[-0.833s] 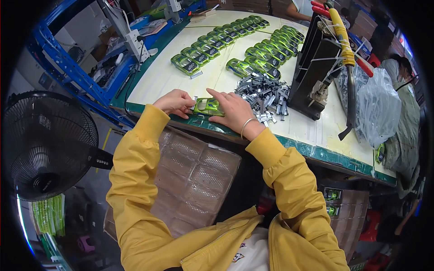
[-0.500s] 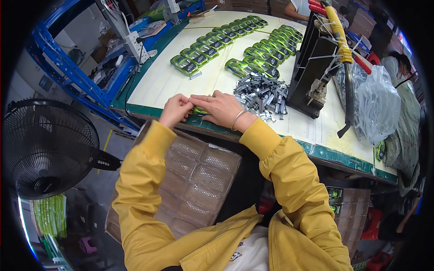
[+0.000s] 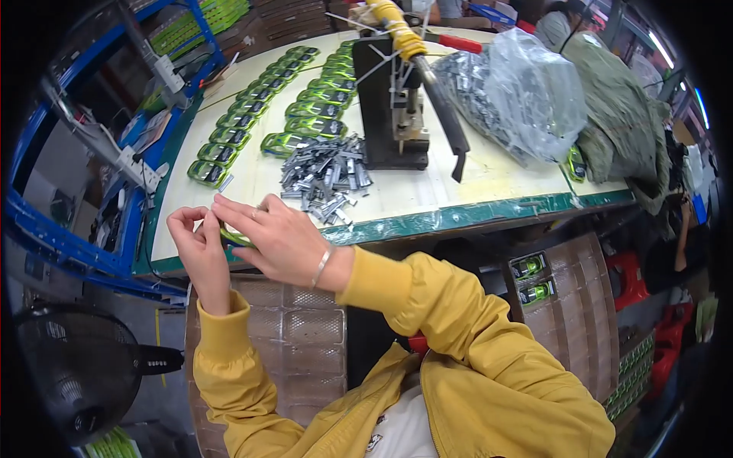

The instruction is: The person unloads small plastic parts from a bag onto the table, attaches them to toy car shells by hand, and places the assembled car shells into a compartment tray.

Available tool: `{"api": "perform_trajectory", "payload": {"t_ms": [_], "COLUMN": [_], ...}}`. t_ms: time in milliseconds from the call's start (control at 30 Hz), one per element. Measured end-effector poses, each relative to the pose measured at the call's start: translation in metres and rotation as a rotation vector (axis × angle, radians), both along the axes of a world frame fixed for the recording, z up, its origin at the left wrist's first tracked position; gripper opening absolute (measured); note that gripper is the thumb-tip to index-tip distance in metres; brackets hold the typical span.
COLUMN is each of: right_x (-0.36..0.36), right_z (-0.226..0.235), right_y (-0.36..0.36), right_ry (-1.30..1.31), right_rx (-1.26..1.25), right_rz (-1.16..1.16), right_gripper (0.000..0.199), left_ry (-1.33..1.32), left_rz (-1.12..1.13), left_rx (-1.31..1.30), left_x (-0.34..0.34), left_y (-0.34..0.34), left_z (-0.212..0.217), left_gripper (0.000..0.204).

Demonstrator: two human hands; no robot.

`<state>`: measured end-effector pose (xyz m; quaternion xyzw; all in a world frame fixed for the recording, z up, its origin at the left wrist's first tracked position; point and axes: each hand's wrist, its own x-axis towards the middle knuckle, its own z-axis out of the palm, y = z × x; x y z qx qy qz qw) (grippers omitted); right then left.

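Pale table (image 3: 489,181), hands (image 3: 284,238) clamped together on a mostly hidden, bright-green toy car (image 3: 235,238)

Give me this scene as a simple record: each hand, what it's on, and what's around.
Right hand: thumb and fingers around a green toy car, mostly hidden
Left hand: fingers bent together at the car's left end; whether they grip anything is hidden
Table: pale top, green edge
Cars on table: left row, right row
Pile: grey metal pieces, near end of right row
Bag: clear plastic, far right
Fan: black, lower left
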<state>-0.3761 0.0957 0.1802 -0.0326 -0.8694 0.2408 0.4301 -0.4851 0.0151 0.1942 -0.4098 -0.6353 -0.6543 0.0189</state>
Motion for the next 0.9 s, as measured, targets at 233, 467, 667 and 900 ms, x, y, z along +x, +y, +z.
{"api": "perform_trajectory", "payload": {"t_ms": [233, 467, 667, 900], "right_x": [0.094, 0.177, 0.196, 0.199], "right_z": [-0.017, -0.051, -0.054, -0.027], "right_y": [0.0, 0.027, 0.057, 0.059], "right_ry": [0.11, 0.292, 0.586, 0.683], "right_rx": [-0.341, -1.67, -2.091, -2.143], "right_rz": [0.074, 0.348, 0.716, 0.843], "right_gripper": [0.05, 0.041, 0.039, 0.04], "left_ry": [0.185, -0.052, 0.489, 0.606], "left_rz": [-0.192, -0.339, -0.292, -0.139], "left_rx": [-0.142, -0.05, -0.344, -0.3], "left_x": [0.091, 0.093, 0.057, 0.058], "left_y": [0.02, 0.071, 0.075, 0.063], "left_z": [0.007, -0.02, -0.069, -0.09], "left_gripper": [0.019, 0.014, 0.011, 0.019]}}
